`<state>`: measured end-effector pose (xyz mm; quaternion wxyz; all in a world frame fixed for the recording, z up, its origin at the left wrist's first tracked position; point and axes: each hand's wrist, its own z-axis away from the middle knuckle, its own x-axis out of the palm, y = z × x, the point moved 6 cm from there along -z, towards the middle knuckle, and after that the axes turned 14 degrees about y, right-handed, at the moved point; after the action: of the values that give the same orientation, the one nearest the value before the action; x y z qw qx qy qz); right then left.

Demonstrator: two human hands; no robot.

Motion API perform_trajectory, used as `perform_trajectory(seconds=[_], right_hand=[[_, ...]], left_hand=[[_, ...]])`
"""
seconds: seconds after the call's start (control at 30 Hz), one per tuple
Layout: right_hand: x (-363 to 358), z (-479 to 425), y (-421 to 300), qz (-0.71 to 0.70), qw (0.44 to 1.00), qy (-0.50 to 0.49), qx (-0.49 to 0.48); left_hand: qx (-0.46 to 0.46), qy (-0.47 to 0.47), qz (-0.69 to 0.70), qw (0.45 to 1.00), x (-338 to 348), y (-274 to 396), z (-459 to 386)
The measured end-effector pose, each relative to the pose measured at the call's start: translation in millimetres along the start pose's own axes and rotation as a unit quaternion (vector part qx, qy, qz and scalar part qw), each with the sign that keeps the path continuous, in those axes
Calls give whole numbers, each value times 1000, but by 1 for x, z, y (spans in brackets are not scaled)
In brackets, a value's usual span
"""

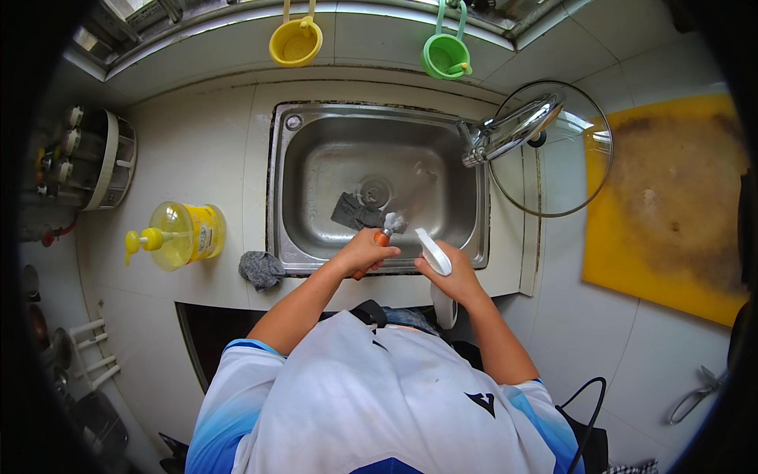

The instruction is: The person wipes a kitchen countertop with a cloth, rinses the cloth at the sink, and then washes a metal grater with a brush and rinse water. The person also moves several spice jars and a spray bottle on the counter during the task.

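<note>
My left hand point(368, 252) grips an orange-handled utensil point(382, 239) over the front of the stainless steel sink point(331, 142). White foam covers the utensil's metal end, so its exact kind is hard to tell. In my right hand point(457, 277) is a white spray bottle point(436, 255), its nozzle towards the sink and close to the utensil. Below them, a dark grey cloth point(350, 210) lies crumpled on the sink floor beside the drain point(375, 191). The chrome faucet point(521, 127) reaches over the sink's right rim.
Left of the sink stand a yellow pump bottle point(204, 237), a grey scouring pad point(261, 271) and a spice rack point(109, 160). A glass lid point(568, 172) and a yellow cutting board point(663, 207) are on the right. Yellow point(296, 44) and green cups point(444, 56) hang behind.
</note>
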<state>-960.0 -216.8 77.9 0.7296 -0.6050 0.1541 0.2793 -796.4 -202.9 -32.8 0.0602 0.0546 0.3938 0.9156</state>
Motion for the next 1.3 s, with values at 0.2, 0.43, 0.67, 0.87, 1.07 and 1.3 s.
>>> perform_trajectory(seconds=[0.2,0.43,0.67,0.87,1.07,1.3], right_hand=[[-19,-13,26,-11,997,74,-4],[-37,-19,6,-25,993,108,-33],[-28,-19,4,10,999,41,-22],[-3,-6,-11,51,997,-42,-34],[-2,-5,-6,29,999,-39,-13],[-24,-4,3,51,998,27,-10]], left_hand=[[-6,-6,4,1000,-3,-2,7],[-17,-31,-6,999,-3,-6,9],[-15,-50,-30,998,-2,-13,6],[-15,-53,-31,998,0,4,11],[-14,-54,-33,998,-1,3,7],[-11,-36,-25,999,-1,-3,4]])
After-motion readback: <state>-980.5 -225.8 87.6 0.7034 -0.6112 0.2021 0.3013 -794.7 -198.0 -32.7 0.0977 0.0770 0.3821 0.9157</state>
